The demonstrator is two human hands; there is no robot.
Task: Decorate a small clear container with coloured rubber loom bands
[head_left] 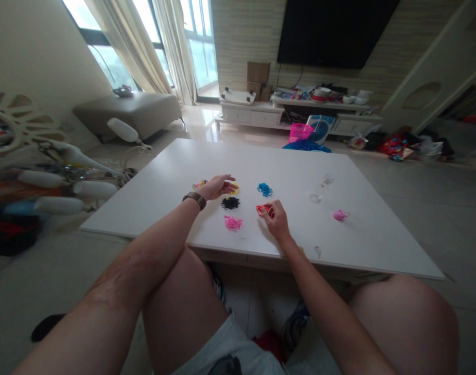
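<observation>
Small piles of coloured bands lie on the white table. My left hand (219, 187) reaches over the yellow pile (235, 189), its fingers apart. A mixed-colour pile (199, 184) is partly hidden behind that wrist. Just below my left hand is the black pile (230, 203), and nearer the front edge lies the pink pile (233, 224). My right hand (274, 214) has its fingertips together at the red pile (262, 210); what it pinches is too small to make out. Beyond it sits the blue pile (265, 189).
On the right of the white table (363, 245) are a pink object (340, 215), a clear ring-like piece (315, 198) and a clear item (327, 180). Another small clear piece (318, 251) lies near the front edge, beside my right forearm.
</observation>
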